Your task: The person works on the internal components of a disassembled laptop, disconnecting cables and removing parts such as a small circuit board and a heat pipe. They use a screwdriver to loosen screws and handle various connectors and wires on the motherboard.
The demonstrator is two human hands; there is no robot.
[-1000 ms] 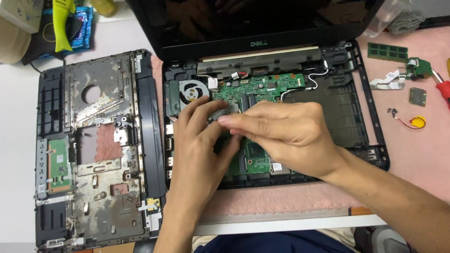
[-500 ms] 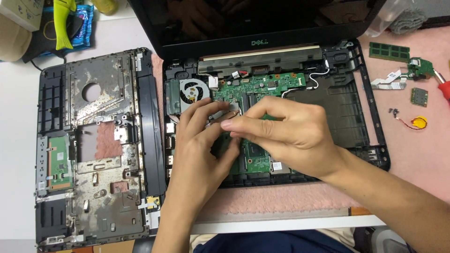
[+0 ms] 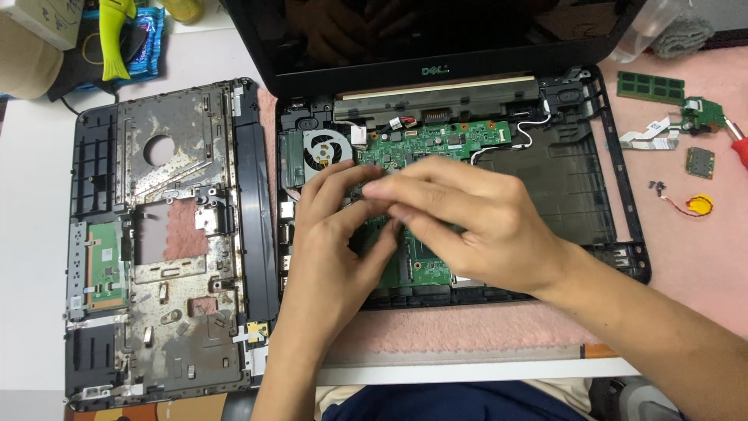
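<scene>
1. The green motherboard [image 3: 436,144] lies inside the opened black laptop base [image 3: 615,187], and both hands work directly over its middle.
2. The left hand [image 3: 331,234] rests on the motherboard's left part, just right of the cooling fan [image 3: 327,148]; its fingers are curled, the fingertips meeting those of the other hand.
3. The right hand [image 3: 475,218] covers the motherboard's centre, its fingers bunched together and pointing left toward the left hand's thumb. The fingertips are blurred, so I cannot tell whether either hand pinches something small.
4. Only the motherboard's upper strip and its lower edge, below the hands, stay in view.
5. Behind the motherboard stands the laptop's dark screen [image 3: 436,31], tilted back.
6. Left of the motherboard, beyond the base's edge, the removed palmrest cover [image 3: 171,234] lies underside-up on the tabletop [image 3: 31,234].
7. Right of the motherboard, outside the base, on a pink mat [image 3: 701,257], lie a memory module [image 3: 650,86], a small square circuit card [image 3: 700,162], a flat ribbon cable [image 3: 647,134] and a yellow coin cell with red wire [image 3: 701,204].
</scene>
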